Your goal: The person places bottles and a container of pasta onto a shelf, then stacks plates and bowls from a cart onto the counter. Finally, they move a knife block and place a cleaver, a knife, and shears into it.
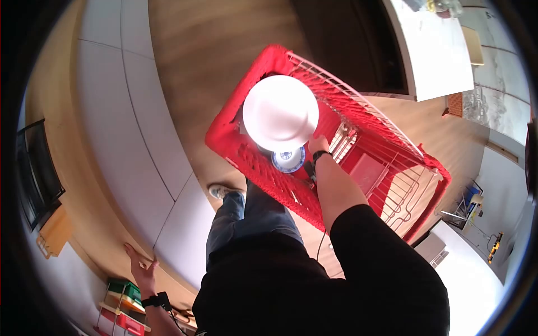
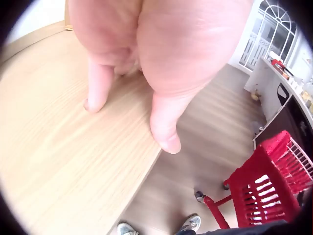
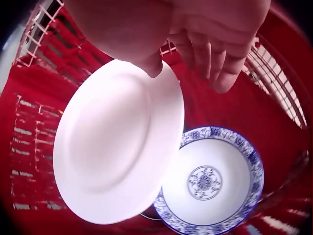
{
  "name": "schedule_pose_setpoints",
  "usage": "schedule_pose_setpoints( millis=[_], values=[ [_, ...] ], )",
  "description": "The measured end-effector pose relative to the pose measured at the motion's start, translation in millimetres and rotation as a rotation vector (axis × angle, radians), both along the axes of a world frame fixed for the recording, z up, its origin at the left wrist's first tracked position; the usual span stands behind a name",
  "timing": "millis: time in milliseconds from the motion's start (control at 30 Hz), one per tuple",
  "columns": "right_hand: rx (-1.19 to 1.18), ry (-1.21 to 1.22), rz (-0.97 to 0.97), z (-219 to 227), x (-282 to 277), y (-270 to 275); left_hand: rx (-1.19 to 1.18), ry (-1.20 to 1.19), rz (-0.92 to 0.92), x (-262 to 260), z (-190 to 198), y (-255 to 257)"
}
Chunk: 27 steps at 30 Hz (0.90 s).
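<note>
The left hand (image 1: 144, 273) rests on the wooden counter (image 2: 68, 147), thumb and fingers spread; rightward, a white plate (image 1: 280, 112) hangs tilted inside the red shopping cart (image 1: 224, 129), overlapping a blue-and-white bowl (image 1: 288, 161); the right hand (image 1: 319, 144) pinches its rim, thumb over the face (the finger behind is hidden); it looks stiff, fairly light, slick and breakable; the rim seems the surest hold.

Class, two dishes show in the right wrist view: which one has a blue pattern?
The bowl, which has blue decoration around its rim and at its centre; the other dish, the plate, is plain white.
</note>
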State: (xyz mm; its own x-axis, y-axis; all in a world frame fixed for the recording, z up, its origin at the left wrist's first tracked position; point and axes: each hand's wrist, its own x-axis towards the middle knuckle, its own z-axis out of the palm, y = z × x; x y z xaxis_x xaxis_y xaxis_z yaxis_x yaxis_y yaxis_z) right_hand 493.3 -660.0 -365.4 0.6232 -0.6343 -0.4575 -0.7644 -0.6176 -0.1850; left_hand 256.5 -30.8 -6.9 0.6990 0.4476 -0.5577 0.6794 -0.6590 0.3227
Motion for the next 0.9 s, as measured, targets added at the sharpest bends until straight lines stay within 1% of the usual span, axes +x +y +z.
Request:
schedule_pose_setpoints(
  millis=[33, 100, 167, 200, 233, 300, 333, 367, 433, 467, 500, 567, 633, 700, 767, 833, 900],
  values=[
    [-0.054, -0.041, -0.036, -18.3, -1.4, 3.4, 0.008, 0.027, 0.002, -0.8, -1.0, -2.4],
    [0.261, 0.019, -0.201, -53.5, 3.7, -10.4, -0.041, 0.026, 0.132, 4.4, 2.0, -6.7],
    [0.415, -0.003, -0.368, -60.8, 7.2, -10.0, -0.032, 0.053, 0.112, 6.5, 4.3, -7.7],
    [0.369, -0.021, -0.411, -79.1, 4.3, -13.9, -0.024, 0.064, 0.125, 10.5, 5.0, -11.0],
    [0.373, -0.018, -0.403, -55.7, 11.9, -5.7, -0.018, 0.07, 0.139, 12.1, 6.0, -13.3],
    [0.24, 0.011, -0.316, -8.8, 24.8, 8.8, -0.012, 0.049, 0.141, 13.1, 5.4, -13.9],
    [0.555, -0.106, -0.535, -9.8, 21.8, 9.0, -0.017, 0.057, 0.158, 15.5, 5.9, -15.9],
    [0.664, 0.051, -0.556, 32.7, 35.4, 14.8, -0.022, 0.066, 0.175, 16.5, 7.5, -17.0],
    [0.855, 0.07, -0.559, 41.8, 31.6, 7.2, -0.006, 0.064, 0.161, 16.2, 7.5, -16.4],
    [0.88, 0.043, -0.598, 45.4, 30.3, 6.8, 0.006, 0.066, 0.139, 15.6, 6.5, -15.3],
    [0.843, 0.039, -0.547, 58.5, 31.4, 5.2, 0.008, 0.05, 0.149, 13.1, 5.2, -12.7],
    [0.837, 0.103, -0.462, 83.3, 29.5, -7.7, 0.018, 0.012, 0.038, 6.2, 3.8, -6.5],
    [0.866, 0.078, -0.429, 88.2, 12.5, -30.4, -0.002, -0.02, 0.051, 9.0, 6.8, -9.8],
    [0.858, 0.05, -0.382, 139.8, 5.0, -36.4, -0.023, -0.066, 0.057, 10.2, 9.8, -9.8],
    [0.896, -0.002, -0.365, 194.3, -2.6, -35.9, 0.029, -0.044, -0.038, 7.5, 7.7, -4.6],
    [0.928, -0.078, -0.295, 214.5, -18.9, -49.1, 0.025, -0.091, -0.021, 0.2, -1.3, 4.1],
    [0.967, -0.094, -0.217, 273.8, -20.7, -30.6, 0.035, -0.108, -0.168, -15.9, -10.7, 23.3]
  ],
)
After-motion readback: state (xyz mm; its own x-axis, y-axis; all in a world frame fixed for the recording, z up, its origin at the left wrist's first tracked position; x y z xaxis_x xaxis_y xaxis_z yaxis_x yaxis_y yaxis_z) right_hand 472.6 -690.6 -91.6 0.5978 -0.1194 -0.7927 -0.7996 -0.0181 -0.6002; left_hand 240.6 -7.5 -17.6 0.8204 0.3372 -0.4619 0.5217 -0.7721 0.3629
